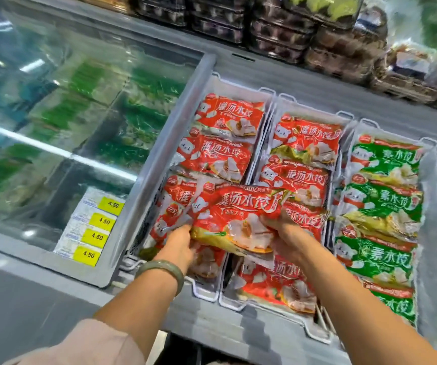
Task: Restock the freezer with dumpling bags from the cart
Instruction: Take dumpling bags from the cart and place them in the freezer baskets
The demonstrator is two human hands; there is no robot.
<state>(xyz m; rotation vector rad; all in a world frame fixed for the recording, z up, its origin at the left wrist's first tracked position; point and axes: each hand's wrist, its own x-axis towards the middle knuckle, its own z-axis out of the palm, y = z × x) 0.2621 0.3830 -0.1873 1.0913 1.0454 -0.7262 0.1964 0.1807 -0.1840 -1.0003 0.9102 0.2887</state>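
Our left grip [179, 246] clasps the lower left corner of a red dumpling bag [238, 217], fingers tucked beneath its edge. Our right grip [288, 238] grasps the right end, thumb on top and fingers under. The bag sits between the two grips with its printed face up and its long axis running roughly left to right. The lettering reads upright from where we stand, so its top edge points toward the far side of the freezer [238, 330]. We hold it over the near part of the open freezer, across the divide between the left basket [205, 295] and the middle basket [225, 304]. We cannot tell whether it touches the bags beneath it.

Below and beyond it, more red bags [225, 154] lie in rows in those two baskets, and green bags [383, 204] fill the right basket [433, 144]. A green bracelet [159, 270] circles our left wrist, with a pale sleeve [80, 346] further up the arm. To the left, a glass lid [54, 106] covers blurred green packs, with yellow price tags [95, 229] marked 4.50 near its right corner. Egg cartons [278, 30] are stacked on the ledge behind the freezer.
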